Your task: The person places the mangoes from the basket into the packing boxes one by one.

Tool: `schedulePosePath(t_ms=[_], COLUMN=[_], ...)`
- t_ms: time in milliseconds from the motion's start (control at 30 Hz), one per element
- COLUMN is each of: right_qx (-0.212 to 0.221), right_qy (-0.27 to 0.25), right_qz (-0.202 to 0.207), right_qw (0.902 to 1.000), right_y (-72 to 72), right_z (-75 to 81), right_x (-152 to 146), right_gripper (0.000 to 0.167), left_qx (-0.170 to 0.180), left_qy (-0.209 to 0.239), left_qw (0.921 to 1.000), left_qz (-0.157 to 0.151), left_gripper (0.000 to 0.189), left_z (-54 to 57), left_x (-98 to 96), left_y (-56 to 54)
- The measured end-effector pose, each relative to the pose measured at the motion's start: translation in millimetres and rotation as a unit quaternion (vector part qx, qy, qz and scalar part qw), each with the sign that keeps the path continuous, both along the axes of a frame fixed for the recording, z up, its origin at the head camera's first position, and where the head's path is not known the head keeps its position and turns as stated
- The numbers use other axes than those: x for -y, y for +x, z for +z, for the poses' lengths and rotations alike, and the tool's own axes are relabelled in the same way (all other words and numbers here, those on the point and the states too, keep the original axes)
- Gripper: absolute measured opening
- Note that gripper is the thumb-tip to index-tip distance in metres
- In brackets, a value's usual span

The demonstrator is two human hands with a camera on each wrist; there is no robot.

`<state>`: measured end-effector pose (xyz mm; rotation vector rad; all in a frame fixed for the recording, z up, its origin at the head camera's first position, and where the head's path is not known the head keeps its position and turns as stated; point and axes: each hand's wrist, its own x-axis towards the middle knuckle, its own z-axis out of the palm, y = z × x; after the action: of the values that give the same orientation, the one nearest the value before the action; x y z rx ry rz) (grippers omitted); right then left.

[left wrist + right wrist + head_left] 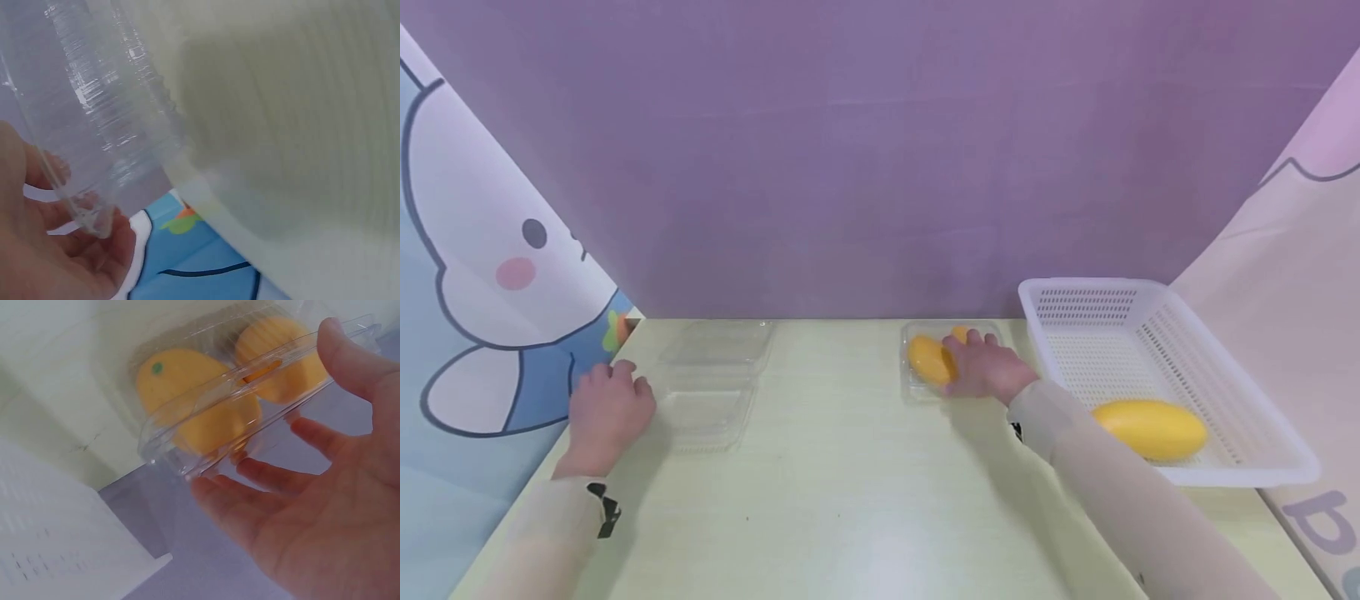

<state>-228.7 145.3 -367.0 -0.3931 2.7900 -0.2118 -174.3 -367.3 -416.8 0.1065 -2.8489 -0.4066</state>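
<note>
Head view: each hand is beside one clear clamshell, right hand nearest to the fruit

At the left side of the table [842,467], your left hand [610,408] is at the left edge of an unfolded clear clamshell [703,412]. Its fingers are bent, and in the left wrist view some are seen through the plastic corner. I cannot tell if they grip it. The two halves of this clamshell lie one behind the other, each one longer from left to right.

Well apart to the right, a second clamshell [912,392] contains two mangoes [931,360]. The left one has its long axis diagonal, with the far end to the left. Your right hand [988,367] is over the right part of this clamshell. Its thumb and fingers are spread wide, and the fingertips reach the plastic rim; no fruit is held.

At the far right, the white basket [1105,358] has one more mango [1157,428] in its near part. This mango lies to the right and nearer to you than your right hand, partly behind your forearm, its long axis about left to right.
</note>
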Motion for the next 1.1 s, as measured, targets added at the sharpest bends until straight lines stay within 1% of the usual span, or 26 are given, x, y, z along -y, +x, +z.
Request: schedulePosePath(t_ms=[67, 167, 267, 367, 533, 600, 767, 867, 1033, 1100], right_qx=[-0.001, -0.006, -0.014, -0.019, -0.018, -0.019, -0.015, -0.005, 0.015, 0.017], right_qy=[0.003, 0.012, 0.015, 0.018, 0.025, 0.027, 0.029, 0.032, 0.028, 0.027], right_qz=[0.002, 0.005, 0.009, 0.012, 0.020, 0.026, 0.042, 0.054, 0.071, 0.082], right_qw=[1.0000, 0.9999, 0.9997, 0.9996, 0.9993, 0.9991, 0.9986, 0.9980, 0.9969, 0.9961], right_y=[-0.5, -1.7, -3.1, -4.5, -5.4, -4.7, -1.7, 1.1, 7.5, 11.5], right_z=[-0.2, -0.9, -1.8, -2.6, -0.5, 1.5, 7.7, 13.3, 23.7, 28.1], right_x=[-1.0, -2.7, -3.5, -3.3, -4.8, -6.7, -15.0, -19.6, -23.8, -24.8], right_gripper=[0.080, 0.080, 0.080, 0.080, 0.080, 0.077, 0.066, 0.063, 0.063, 0.062], left_qx=[0.040, 0.096, 0.127, 0.149, 0.176, 0.186, 0.211, 0.216, 0.217, 0.223], left_qy=[0.028, 0.073, 0.103, 0.135, 0.185, 0.208, 0.272, 0.293, 0.313, 0.321], left_qw=[0.9987, 0.9922, 0.9860, 0.9788, 0.9651, 0.9585, 0.9376, 0.9305, 0.9240, 0.9199], left_qz=[0.015, 0.029, 0.032, 0.039, 0.057, 0.060, 0.052, 0.041, 0.030, 0.023], left_gripper=[0.046, 0.052, 0.053, 0.051, 0.052, 0.053, 0.056, 0.055, 0.053, 0.052], left_z=[-1.6, -5.7, -10.4, -11.0, -11.0, -11.3, -10.0, -9.4, -9.5, -9.8], left_x=[4.3, 11.8, 19.5, 23.2, 24.6, 24.7, 24.7, 24.0, 21.2, 19.4], left_y=[0.0, -2.5, -6.3, -8.0, -8.0, -7.4, -4.8, -3.9, -4.0, -4.0])
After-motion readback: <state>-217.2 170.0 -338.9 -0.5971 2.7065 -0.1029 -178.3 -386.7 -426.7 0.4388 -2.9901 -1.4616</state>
